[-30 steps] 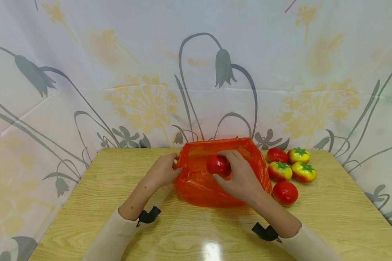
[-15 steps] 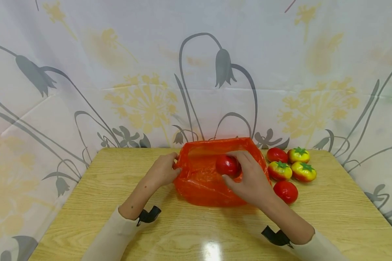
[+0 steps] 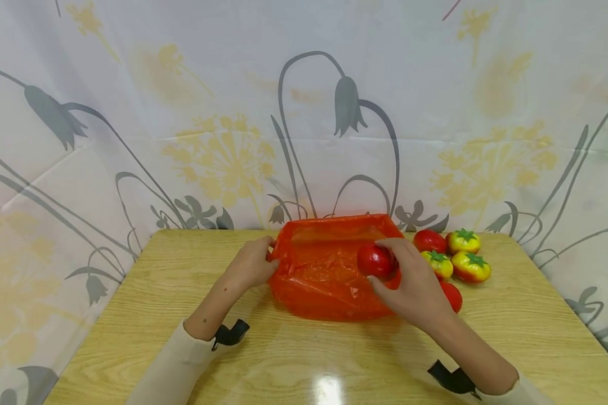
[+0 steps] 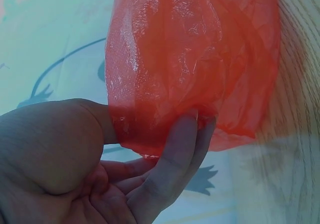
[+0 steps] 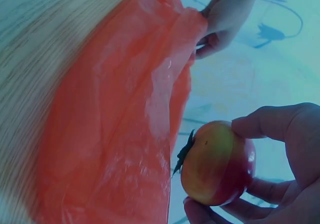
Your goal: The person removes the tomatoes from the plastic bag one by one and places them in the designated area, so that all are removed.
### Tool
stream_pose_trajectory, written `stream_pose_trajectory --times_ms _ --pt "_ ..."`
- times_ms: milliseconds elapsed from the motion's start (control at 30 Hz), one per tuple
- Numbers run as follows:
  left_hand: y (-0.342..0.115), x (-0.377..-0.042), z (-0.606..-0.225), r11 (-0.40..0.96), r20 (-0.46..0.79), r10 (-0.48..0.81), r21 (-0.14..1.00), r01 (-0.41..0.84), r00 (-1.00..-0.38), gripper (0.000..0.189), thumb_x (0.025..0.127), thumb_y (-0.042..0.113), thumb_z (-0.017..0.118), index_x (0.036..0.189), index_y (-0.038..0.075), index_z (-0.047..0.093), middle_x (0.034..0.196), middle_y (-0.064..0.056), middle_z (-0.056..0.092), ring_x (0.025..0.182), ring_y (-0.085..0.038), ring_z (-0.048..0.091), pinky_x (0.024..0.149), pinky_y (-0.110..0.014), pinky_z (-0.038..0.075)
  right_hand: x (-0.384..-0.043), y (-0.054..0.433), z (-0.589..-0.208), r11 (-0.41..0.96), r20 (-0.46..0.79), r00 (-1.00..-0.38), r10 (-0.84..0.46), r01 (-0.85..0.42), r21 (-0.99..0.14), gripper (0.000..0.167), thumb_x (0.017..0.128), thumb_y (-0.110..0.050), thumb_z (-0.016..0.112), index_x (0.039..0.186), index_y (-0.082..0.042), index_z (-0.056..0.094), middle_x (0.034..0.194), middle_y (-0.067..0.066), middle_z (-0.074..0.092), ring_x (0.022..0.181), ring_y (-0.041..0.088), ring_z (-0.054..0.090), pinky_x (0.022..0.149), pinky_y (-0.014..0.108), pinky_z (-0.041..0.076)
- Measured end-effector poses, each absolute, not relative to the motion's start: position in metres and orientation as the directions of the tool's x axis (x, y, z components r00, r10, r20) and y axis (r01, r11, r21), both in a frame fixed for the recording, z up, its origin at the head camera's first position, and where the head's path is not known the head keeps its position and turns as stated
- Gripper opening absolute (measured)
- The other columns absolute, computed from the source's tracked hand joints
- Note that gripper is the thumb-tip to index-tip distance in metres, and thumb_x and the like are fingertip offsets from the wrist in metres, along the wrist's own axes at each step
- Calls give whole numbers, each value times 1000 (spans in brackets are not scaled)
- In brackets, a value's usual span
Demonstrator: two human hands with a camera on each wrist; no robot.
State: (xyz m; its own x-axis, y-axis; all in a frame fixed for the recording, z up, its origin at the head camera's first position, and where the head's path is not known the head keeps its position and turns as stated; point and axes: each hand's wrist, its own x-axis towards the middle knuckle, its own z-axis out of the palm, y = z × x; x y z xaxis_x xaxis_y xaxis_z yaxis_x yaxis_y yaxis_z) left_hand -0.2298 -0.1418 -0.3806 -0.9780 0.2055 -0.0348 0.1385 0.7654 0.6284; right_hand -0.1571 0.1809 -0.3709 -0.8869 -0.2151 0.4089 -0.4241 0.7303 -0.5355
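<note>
A red plastic bag (image 3: 329,301) stands with its mouth spread on the table. At its left rim, my left hand (image 3: 250,263) pinches the plastic; in the left wrist view the thumb is behind the film (image 4: 165,59) and fingers curl at its edge. My right hand (image 3: 415,281) grips a red tomato (image 3: 374,260) between thumb and fingers, above the right side of the bag's mouth. From the right wrist view, this tomato (image 5: 212,169) shows a yellow side and a green leafy top, just beside the bag (image 5: 110,124).
Right of the bag sit several more tomatoes: a red one (image 3: 429,241) at the back, yellow-red ones with green tops (image 3: 471,267), and a red one (image 3: 452,296) partly hidden by my right hand. A flower-printed cloth (image 3: 223,112) hangs behind the wooden table (image 3: 284,360).
My right hand has moved right with the tomato, from over the middle of the bag to its right side. My left hand has stayed at the left rim.
</note>
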Motion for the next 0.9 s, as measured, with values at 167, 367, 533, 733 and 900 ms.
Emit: stream_pose_trajectory --times_ms 167,367,533,733,900 --pt "-144 -233 -382 777 -21 201 612 146 -979 36 96 7 70 130 -3 63 97 -14 72 70 -21 64 62 -30 59 -152 195 -374 746 424 -885 -194 -413 -522 64 82 -9 88 138 -7 56 136 13 59 119 36 61 91 60 61" --pt "-145 -233 -380 771 -27 187 624 130 -982 38 96 8 71 131 -3 62 99 -14 72 71 -22 64 63 -31 60 -145 209 -375 771 460 -869 -181 -416 -482 63 82 -8 88 136 -5 57 134 15 59 113 34 61 88 58 62" --pt "-145 -233 -380 763 -33 181 635 119 -983 39 97 8 71 133 -3 62 100 -14 72 71 -22 64 65 -31 61 -140 218 -375 777 485 -857 -176 -424 -466 63 80 -5 89 135 -5 58 132 13 60 115 33 61 88 60 61" --pt "-145 -234 -381 768 -28 171 629 116 -985 38 97 7 70 132 -3 62 101 -15 72 72 -22 64 64 -30 60 -135 229 -376 797 489 -857 -163 -407 -447 65 78 -6 91 134 -6 58 130 12 61 114 32 60 86 58 62" --pt "-147 -235 -382 768 -17 164 630 117 -986 37 97 5 68 133 -4 62 101 -16 72 71 -21 64 63 -30 60 -132 238 -378 811 486 -862 -143 -383 -442 66 77 -6 91 134 -4 58 128 15 61 112 34 60 84 58 61"
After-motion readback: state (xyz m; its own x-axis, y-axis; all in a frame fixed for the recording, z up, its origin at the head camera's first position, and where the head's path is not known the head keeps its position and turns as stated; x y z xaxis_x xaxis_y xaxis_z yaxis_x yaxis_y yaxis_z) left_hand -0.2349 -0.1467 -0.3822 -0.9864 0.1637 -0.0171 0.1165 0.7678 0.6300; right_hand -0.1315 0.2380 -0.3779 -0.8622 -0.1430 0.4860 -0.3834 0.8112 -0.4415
